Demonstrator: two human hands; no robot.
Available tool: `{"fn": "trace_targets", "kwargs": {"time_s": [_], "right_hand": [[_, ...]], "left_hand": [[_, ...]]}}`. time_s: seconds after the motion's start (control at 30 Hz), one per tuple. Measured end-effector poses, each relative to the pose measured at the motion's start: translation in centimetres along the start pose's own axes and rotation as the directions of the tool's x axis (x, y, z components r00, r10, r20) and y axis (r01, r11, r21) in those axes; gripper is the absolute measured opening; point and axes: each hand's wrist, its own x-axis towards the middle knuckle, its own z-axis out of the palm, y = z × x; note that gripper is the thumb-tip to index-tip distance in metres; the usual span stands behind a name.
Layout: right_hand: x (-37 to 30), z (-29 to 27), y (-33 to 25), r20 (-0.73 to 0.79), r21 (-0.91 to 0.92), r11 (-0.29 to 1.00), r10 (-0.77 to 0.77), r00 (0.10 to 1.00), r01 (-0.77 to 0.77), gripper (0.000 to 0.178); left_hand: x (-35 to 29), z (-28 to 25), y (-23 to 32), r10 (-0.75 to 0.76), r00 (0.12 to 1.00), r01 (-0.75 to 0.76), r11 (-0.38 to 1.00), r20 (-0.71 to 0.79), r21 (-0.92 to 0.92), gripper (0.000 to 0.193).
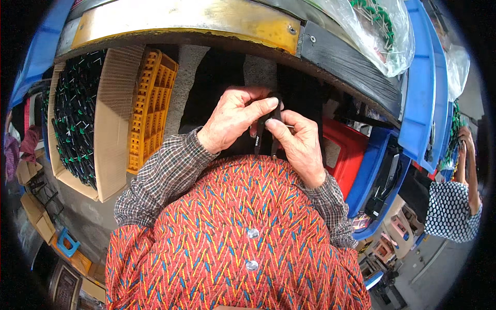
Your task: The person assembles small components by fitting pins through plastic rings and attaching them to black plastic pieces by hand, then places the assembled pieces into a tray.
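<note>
Close in front of my body, both hands meet at a black two-legged plastic piece (258, 142), its legs pointing down toward my apron. My left hand (232, 116) is closed, pinching the upper end of this piece between thumb and fingers. A thin pale metal pin (290, 126) shows at my right hand (299, 144), which is closed with its thumb pressed against the black piece. Where the pin ends is hidden by the fingers. Details of the upper joint are dark and hard to make out.
A worn metal-edged bench (186, 26) runs ahead, carrying a clear bag (382, 57) of green-headed metal pins. At left stand a cardboard box (116, 124) of black-and-green pieces and a yellow crate (150, 113). Right are a red stool (345, 147), blue bins (361, 191) and another person's arm (471, 175).
</note>
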Motion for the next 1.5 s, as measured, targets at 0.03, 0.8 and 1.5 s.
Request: {"fn": "trace_targets", "kwargs": {"time_s": [0.03,0.8,1.5], "right_hand": [[-0.1,0.4,0.1,-0.031,0.102,0.995,-0.005,1.0,0.008,0.022],[0.4,-0.1,0.7,0.012,-0.005,1.0,-0.006,1.0,0.006,0.02],[0.5,1.2,0.9,-0.103,0.22,0.969,-0.087,0.991,0.108,0.018]], "left_hand": [[0.0,-0.1,0.0,0.004,1.0,-0.004,1.0,0.009,-0.01,0.022],[0.2,-0.1,-0.2,0.003,1.0,-0.003,0.999,0.001,-0.044,0.02],[0.4,-0.6,-1.3,-0.016,1.0,0.016,0.998,-0.001,-0.057,0.019]]}}
